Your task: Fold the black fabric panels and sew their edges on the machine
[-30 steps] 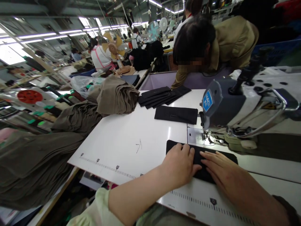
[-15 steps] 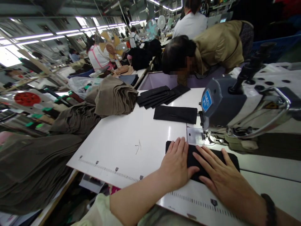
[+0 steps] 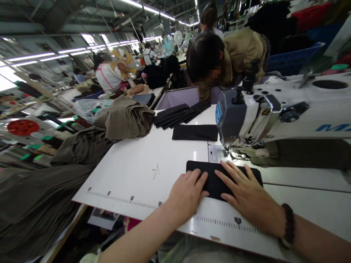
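Note:
A black folded fabric piece [image 3: 212, 179] lies flat on the white sewing table, in front of the sewing machine's needle area. My left hand [image 3: 188, 190] rests on its left end, the fingers slightly bent and the thumb by the near edge. Spread across the right half of the same piece is my right hand [image 3: 244, 193], open and palm down, with a dark bead bracelet at the wrist. Just beyond my fingertips are the metal needle plate [image 3: 216, 153] and the presser foot [image 3: 233, 154]. Another black piece [image 3: 194, 132] with a short slit mark lies farther back.
The sewing machine head [image 3: 241, 117] stands at the right, with olive fabric [image 3: 307, 153] under its arm. Fanned black pieces [image 3: 175, 114] lie at the back; brown-grey fabric stacks [image 3: 128, 118] line the left. A co-worker [image 3: 233, 54] bends over a lilac bin [image 3: 178, 98].
My left hand has drawn back toward the fabric's near left edge, its fingers more bent. My right hand stays spread on the piece. The camera view has shifted, showing more of the machine.

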Demonstrator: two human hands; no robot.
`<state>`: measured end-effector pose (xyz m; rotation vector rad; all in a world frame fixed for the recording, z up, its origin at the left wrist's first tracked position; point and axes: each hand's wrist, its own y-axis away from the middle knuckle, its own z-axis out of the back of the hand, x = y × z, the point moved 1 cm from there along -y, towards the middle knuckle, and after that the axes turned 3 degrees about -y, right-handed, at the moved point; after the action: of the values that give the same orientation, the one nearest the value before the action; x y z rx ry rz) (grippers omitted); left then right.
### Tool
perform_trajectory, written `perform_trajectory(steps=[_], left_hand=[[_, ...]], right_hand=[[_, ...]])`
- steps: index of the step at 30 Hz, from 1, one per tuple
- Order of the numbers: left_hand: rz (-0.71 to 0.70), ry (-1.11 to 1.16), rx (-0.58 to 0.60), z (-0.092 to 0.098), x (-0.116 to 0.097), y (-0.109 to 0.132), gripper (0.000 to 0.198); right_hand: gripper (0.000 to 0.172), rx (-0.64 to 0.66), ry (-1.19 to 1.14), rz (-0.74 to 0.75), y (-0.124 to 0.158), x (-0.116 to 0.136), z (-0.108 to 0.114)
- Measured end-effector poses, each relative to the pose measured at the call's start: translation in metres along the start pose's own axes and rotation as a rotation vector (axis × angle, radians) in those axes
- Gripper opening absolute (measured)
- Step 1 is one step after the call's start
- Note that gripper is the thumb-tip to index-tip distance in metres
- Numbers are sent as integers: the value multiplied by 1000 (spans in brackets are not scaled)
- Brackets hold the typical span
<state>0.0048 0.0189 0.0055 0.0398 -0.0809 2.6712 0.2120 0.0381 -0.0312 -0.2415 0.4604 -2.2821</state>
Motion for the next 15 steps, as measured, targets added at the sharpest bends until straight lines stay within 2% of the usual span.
perform_trajectory(steps=[2,5,8,10,12,15], left_hand=[[-21,41,26,3,-5,-11,52],[17,40,41,-1,7,-43,61],[-93,19,112,-6,24,-82,63],[-142,-22,128,-5,27,-100,68],[-169,-68,96,-1,20,-108,64],[-235,-61,59,5,1,-103,47]], right_hand=[[48,-25,-33,-48,-1,-2,5],[39,7,-100,-55,-3,-13,17],[28,70,-138,102,-7,-33,27],[27,84,-149,204,-9,-45,29],[27,83,-173,238,-11,-54,29],[28,74,-211,234,-10,-59,25]])
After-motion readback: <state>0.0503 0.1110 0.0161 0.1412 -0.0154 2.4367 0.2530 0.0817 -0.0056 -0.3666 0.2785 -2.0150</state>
